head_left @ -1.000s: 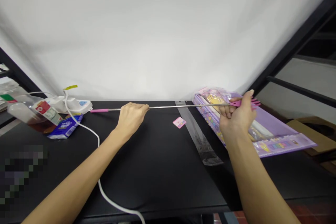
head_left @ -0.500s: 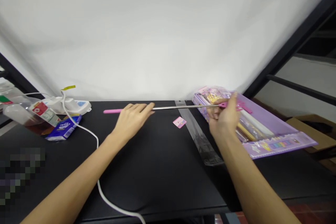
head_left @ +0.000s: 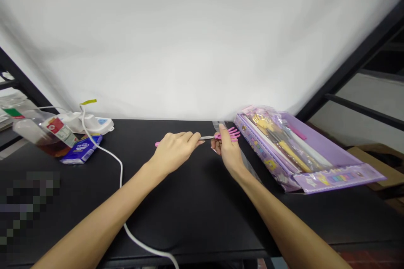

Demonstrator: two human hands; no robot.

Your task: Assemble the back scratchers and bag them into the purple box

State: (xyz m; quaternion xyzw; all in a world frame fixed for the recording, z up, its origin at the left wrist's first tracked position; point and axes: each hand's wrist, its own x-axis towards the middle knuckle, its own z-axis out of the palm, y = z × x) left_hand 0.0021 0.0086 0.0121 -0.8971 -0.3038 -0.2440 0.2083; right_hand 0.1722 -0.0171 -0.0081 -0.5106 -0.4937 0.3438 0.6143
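A pink telescopic back scratcher (head_left: 234,134) is held level between both hands above the black table. My left hand (head_left: 176,149) is closed around its pink handle, whose end pokes out on the left. The fingers of my right hand (head_left: 230,151) pinch the rod close to the claw-shaped head, which points right. Only a short stretch of metal rod shows between the hands. Under my right hand and forearm lies a clear plastic sleeve (head_left: 249,167), partly hidden.
To the right stands an open purple box (head_left: 260,149) of wrapped back scratchers. At left are a bottle of brown liquid (head_left: 53,147), a blue packet (head_left: 82,151) and a white power strip (head_left: 102,125). A white cable (head_left: 121,172) runs to the table's front edge.
My hands have come closer together, the right moving left away from the box. The back scratcher's long metal rod has shortened to a small visible stretch.
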